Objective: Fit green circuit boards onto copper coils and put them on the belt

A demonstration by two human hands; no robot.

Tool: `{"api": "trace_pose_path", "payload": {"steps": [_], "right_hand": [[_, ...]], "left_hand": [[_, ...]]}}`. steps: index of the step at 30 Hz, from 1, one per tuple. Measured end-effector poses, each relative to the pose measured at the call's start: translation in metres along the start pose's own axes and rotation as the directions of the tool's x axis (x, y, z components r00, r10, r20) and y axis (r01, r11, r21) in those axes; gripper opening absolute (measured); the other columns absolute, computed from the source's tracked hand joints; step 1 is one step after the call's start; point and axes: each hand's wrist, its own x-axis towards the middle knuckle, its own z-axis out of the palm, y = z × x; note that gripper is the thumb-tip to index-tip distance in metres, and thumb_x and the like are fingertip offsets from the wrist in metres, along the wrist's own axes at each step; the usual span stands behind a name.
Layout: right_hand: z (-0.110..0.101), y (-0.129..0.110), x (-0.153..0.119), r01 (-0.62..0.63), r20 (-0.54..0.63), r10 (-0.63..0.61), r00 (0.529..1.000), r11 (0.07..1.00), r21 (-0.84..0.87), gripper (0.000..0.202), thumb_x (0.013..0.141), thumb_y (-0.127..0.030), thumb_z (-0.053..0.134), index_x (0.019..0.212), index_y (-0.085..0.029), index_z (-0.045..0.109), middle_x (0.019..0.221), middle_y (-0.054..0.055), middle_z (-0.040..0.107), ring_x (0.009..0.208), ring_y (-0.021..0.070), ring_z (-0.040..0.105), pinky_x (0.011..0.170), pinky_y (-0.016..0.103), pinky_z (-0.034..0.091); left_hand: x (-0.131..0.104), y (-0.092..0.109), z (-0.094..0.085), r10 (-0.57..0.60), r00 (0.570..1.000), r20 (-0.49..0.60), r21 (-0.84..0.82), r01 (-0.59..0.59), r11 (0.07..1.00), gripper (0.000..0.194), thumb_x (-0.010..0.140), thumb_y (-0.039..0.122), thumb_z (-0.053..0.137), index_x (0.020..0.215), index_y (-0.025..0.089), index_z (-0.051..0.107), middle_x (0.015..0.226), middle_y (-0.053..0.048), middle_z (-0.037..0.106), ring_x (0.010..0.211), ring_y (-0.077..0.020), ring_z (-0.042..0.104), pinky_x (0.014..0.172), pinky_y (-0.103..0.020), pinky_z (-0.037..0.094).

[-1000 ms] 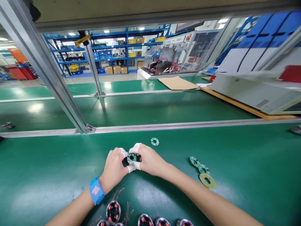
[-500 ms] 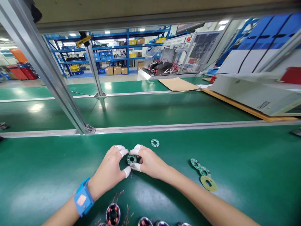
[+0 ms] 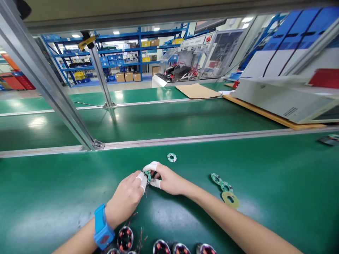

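A small green ring-shaped circuit board (image 3: 148, 176) with thin wires hanging below it is between my hands. My left hand (image 3: 130, 190), in white finger cots and with a blue wrist strap (image 3: 102, 227), is closed on its left side. White-tipped fingers of my right hand (image 3: 166, 179) pinch it from the right. Another ring board (image 3: 172, 157) lies just beyond my hands. Right of my right forearm are two green ring boards (image 3: 216, 179) (image 3: 226, 187) and a yellowish ring (image 3: 230, 199), touching in a row.
Several round copper-wound coils (image 3: 125, 239) stand at the near edge, some with loose wires. A metal rail (image 3: 169, 140) crosses behind the green table (image 3: 278, 176). A slanted metal post (image 3: 60, 84) rises at left. A grey machine housing (image 3: 280, 98) sits at back right.
My left hand has turned and its fingers have closed in over the left side of the board. My right hand still grips it. The view has shifted slightly.
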Motion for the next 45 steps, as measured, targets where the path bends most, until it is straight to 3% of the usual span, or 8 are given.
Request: {"api": "trace_pose_path", "payload": {"steps": [17,22,27,33,39,41,43,45], "right_hand": [[0.007,0.004,-0.001,-0.011,-0.097,0.018,0.995,0.998,0.068,0.036,0.067,-0.003,0.057,0.099,-0.015,0.063,0.089,0.005,0.056,0.072,0.0147,0.053,0.064,0.026,0.046],[-0.009,0.017,0.004,-0.169,0.043,0.164,0.985,0.920,0.355,0.043,0.060,-0.005,0.058,0.102,-0.014,0.062,0.087,0.004,0.058,0.077,0.0146,0.056,0.071,0.028,0.049],[-0.018,0.020,0.007,-0.290,-0.001,0.319,0.948,0.861,0.417,0.024,0.062,-0.016,0.059,0.084,-0.013,0.065,0.072,0.001,0.056,0.065,0.0136,0.054,0.053,0.023,0.050],[-0.017,0.006,0.007,-0.255,-0.079,0.282,0.956,0.933,0.254,0.013,0.068,-0.023,0.059,0.075,-0.014,0.065,0.061,-0.001,0.055,0.050,0.0114,0.049,0.044,0.022,0.046],[-0.031,-0.014,0.000,-0.174,-0.158,0.174,0.972,0.985,0.018,0.013,0.070,-0.014,0.052,0.073,-0.014,0.064,0.062,0.000,0.058,0.048,0.0107,0.049,0.043,0.020,0.042],[-0.042,-0.022,-0.004,-0.196,-0.078,0.190,0.979,0.978,-0.071,0.017,0.068,-0.008,0.050,0.069,-0.014,0.065,0.058,-0.002,0.057,0.045,0.0094,0.048,0.043,0.018,0.039],[-0.048,-0.027,-0.010,-0.199,0.172,0.216,0.961,0.974,-0.110,0.020,0.066,-0.005,0.050,0.069,-0.014,0.068,0.057,-0.002,0.057,0.044,0.0096,0.049,0.043,0.018,0.038],[-0.045,-0.029,-0.014,-0.123,0.474,0.149,0.868,0.989,-0.086,0.022,0.067,-0.005,0.054,0.077,-0.013,0.071,0.060,-0.002,0.060,0.049,0.0104,0.051,0.045,0.017,0.039]], "left_hand": [[-0.002,0.008,-0.001,0.072,0.967,0.245,0.104,-0.101,0.989,0.027,0.078,0.000,0.042,0.086,0.008,0.066,0.096,-0.017,0.066,0.109,-0.0313,0.058,0.086,-0.040,0.054],[0.012,-0.004,-0.008,-0.195,0.964,0.182,-0.145,0.223,0.964,0.033,0.074,-0.001,0.042,0.089,0.015,0.066,0.092,-0.009,0.067,0.093,-0.0213,0.062,0.083,-0.035,0.054],[0.022,-0.031,-0.018,-0.507,0.844,0.175,-0.549,0.511,0.662,0.042,0.068,0.001,0.041,0.098,0.017,0.067,0.093,-0.004,0.068,0.083,-0.0150,0.062,0.081,-0.030,0.052],[0.021,-0.029,-0.009,-0.418,0.796,0.438,-0.599,0.605,0.525,0.049,0.066,0.019,0.065,0.115,0.016,0.059,0.100,-0.006,0.064,0.084,-0.0170,0.058,0.075,-0.029,0.050],[0.018,-0.006,-0.005,-0.429,0.806,0.408,-0.595,0.591,0.544,0.050,0.069,0.024,0.069,0.117,0.017,0.058,0.102,-0.006,0.062,0.091,-0.0185,0.058,0.084,-0.031,0.046],[0.020,-0.006,-0.002,-0.423,0.825,0.376,-0.597,0.564,0.570,0.039,0.072,0.025,0.067,0.110,0.018,0.062,0.097,-0.005,0.063,0.089,-0.0177,0.059,0.083,-0.029,0.046],[0.027,-0.019,0.002,-0.418,0.838,0.351,-0.590,0.545,0.596,0.030,0.073,0.026,0.066,0.102,0.019,0.065,0.093,-0.003,0.065,0.085,-0.0159,0.059,0.079,-0.026,0.046],[0.040,-0.049,0.008,-0.482,0.815,0.322,-0.543,0.576,0.611,0.022,0.073,0.028,0.067,0.093,0.018,0.067,0.088,-0.001,0.067,0.082,-0.0144,0.060,0.077,-0.023,0.046]]}}
